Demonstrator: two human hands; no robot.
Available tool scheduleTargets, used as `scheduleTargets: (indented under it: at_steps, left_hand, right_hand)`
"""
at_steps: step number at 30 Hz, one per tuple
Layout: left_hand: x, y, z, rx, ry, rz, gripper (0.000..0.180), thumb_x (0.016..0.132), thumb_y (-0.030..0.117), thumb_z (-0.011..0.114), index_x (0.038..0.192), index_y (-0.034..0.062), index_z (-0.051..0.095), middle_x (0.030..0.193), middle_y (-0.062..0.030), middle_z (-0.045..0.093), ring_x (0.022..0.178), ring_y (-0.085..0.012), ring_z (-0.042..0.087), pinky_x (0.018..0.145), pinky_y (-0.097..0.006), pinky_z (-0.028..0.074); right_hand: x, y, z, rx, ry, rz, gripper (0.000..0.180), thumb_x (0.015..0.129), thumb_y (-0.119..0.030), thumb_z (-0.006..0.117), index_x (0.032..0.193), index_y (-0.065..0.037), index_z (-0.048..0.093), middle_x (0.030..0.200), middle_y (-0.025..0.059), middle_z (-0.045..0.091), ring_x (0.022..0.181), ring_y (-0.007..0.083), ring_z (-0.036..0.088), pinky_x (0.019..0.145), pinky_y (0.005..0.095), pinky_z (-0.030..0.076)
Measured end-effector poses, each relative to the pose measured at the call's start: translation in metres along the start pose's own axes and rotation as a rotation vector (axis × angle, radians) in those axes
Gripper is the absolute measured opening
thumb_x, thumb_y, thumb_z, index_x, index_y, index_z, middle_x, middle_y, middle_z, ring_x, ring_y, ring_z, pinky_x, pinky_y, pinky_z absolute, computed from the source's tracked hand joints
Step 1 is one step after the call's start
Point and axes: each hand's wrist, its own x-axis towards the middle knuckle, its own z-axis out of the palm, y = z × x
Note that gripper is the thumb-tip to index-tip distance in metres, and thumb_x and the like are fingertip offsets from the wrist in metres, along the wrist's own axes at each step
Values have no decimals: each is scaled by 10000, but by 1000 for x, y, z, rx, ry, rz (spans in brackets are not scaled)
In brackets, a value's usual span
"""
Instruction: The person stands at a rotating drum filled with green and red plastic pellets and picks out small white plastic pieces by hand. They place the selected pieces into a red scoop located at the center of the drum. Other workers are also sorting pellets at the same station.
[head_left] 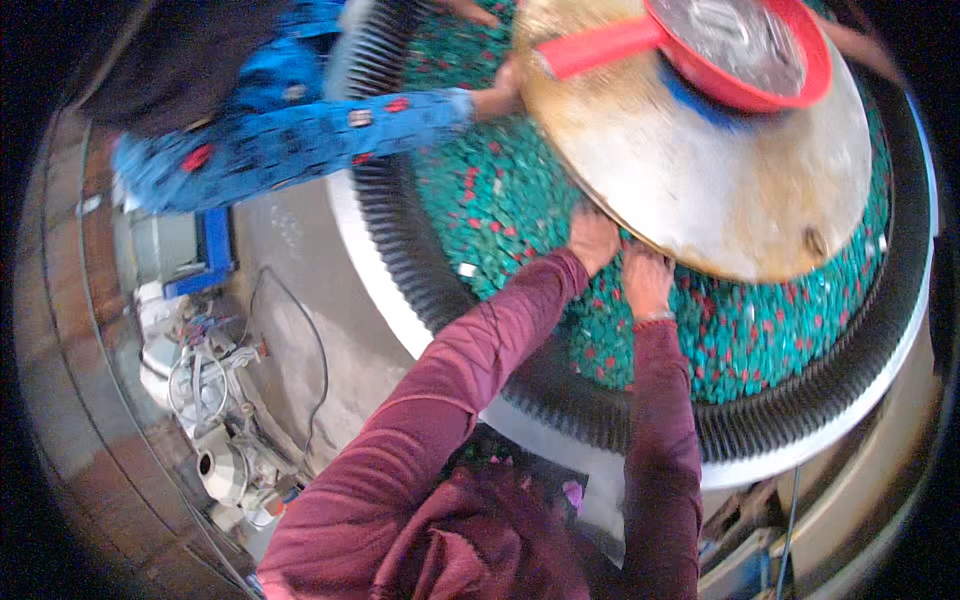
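A large round metal disc (660,170), worn and stained brown, lies over a bowl filled with small green pieces (490,215) mixed with red and white ones. My left hand (596,238) is at the disc's near edge, fingers curled in under the rim and partly hidden. Just to its right, my right hand (648,280) grips the same edge, its fingertips out of sight beneath the disc. A red pan (815,85) with a handle sits on top of the disc, with something clear and shiny inside.
The bowl has a black ribbed inner wall (390,220) and a pale outer rim (400,320). From the left, a co-worker's blue patterned sleeve (300,145) reaches to the disc's edge. Grey machine parts (225,465) and a cable (322,350) are on the floor at left.
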Motion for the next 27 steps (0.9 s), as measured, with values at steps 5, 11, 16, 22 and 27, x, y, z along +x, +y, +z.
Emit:
scheduleTargets:
  at_steps: [5, 11, 16, 22, 27]
  left_hand:
    - [16, 1, 24, -145, 11, 104, 391, 811, 302, 461, 1119, 127, 627, 1188, -129, 571, 1159, -257, 494, 1040, -491, 249]
    - [18, 15, -31, 6, -826, 164, 623, 744, 568, 493, 1205, 157, 567, 1271, -126, 513, 1198, -278, 456, 1037, -396, 285]
    - [-38, -5, -5, -22, -753, 424, 280, 720, 363, 577, 872, 169, 711, 865, -94, 674, 869, -301, 628, 771, -435, 453]
    - [-91, -26, -47, 34, -812, 634, 224, 636, 406, 621, 648, 194, 690, 614, -69, 629, 681, -315, 624, 668, -483, 446]
    - [-113, -57, -98, 195, -930, 667, 383, 643, 513, 610, 871, 222, 710, 940, -52, 617, 1075, -295, 478, 903, -557, 324]
  right_hand:
    - [-3, -19, -38, -157, -181, 107, 311, 835, -308, 483, 859, -54, 662, 894, 127, 659, 921, 298, 595, 880, 523, 394]
    - [-24, -11, -61, -158, -524, 231, 369, 809, -395, 462, 915, -139, 707, 1027, 139, 643, 1172, 317, 462, 1022, 572, 210]
    - [-68, -9, -86, -229, -689, 123, 424, 778, -440, 522, 949, -92, 693, 1087, 105, 630, 1260, 302, 372, 1050, 577, 127]
    - [-105, 27, -110, -322, -752, 78, 365, 721, -436, 589, 898, -140, 706, 1065, 48, 630, 1258, 273, 354, 1042, 641, 57]
    - [-145, 81, -101, -435, -620, 101, 285, 681, -314, 639, 933, -187, 678, 1210, -8, 532, 1281, 252, 315, 999, 715, 37]
